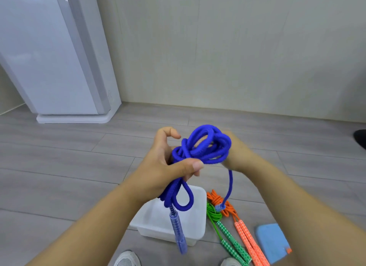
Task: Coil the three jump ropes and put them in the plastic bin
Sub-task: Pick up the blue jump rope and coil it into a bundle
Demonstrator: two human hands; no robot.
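Head view, looking down at the floor (59,176).

My left hand (168,164) is gripping the blue jump rope (206,147) at the bundle's waist. The thumb is pressing across the strands and the lower fingers are curling round them. The index finger is sticking up, off the rope.

My right hand (233,154) is sitting inside or behind the coil's loops, which are wrapping round it. Its fingers are hidden, so I can't tell how far they're closed.

The coil is being held in the air between both hands, above the plastic bin (198,222). A short loop and one blue handle (178,232) are hanging below my left hand, in front of the bin. The other rope end (229,186) is dangling from the right side of the coil, its tip hanging over the other ropes.

The bin is standing on the floor. Nothing is showing in the part of it I can see.

The green jump rope (213,214) and orange jump rope (219,201) are lying bunched just right of the bin, handles pointing toward me and side by side. A light-blue flat piece (271,240) is lying just beside the orange handles.

My shoes (126,258) are showing at the bottom edge. A white appliance (59,57) is standing at the back left against the wall (237,47).
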